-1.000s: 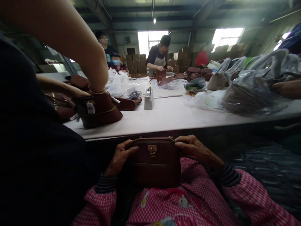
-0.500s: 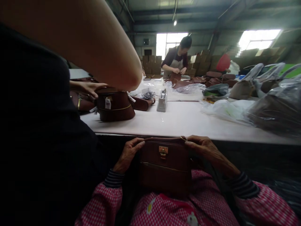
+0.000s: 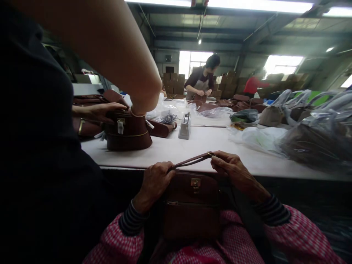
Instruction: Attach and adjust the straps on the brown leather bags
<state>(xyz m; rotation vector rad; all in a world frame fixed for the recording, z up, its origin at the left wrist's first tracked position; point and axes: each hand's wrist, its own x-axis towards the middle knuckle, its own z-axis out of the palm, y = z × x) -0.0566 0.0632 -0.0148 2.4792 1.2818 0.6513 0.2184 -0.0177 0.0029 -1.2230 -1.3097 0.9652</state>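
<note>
A dark brown bag with a gold clasp and a zipped front pocket rests upright on my lap, below the table's front edge. Its brown strap stretches between my two hands above the bag. At the bag's upper left corner, my left hand is closed round the strap's left end. My right hand pinches the strap's right end beside a gold ring, above the upper right corner.
A co-worker's bare arm reaches across at the left to another brown bag. A grey tape dispenser stands on the white table. Plastic-wrapped bags lie at the right; another person stands behind.
The strap has been raised off the bag's top, its right end higher than the left. My left hand is now wrapped over it. The view has tilted up, and the co-worker's arm has moved.
</note>
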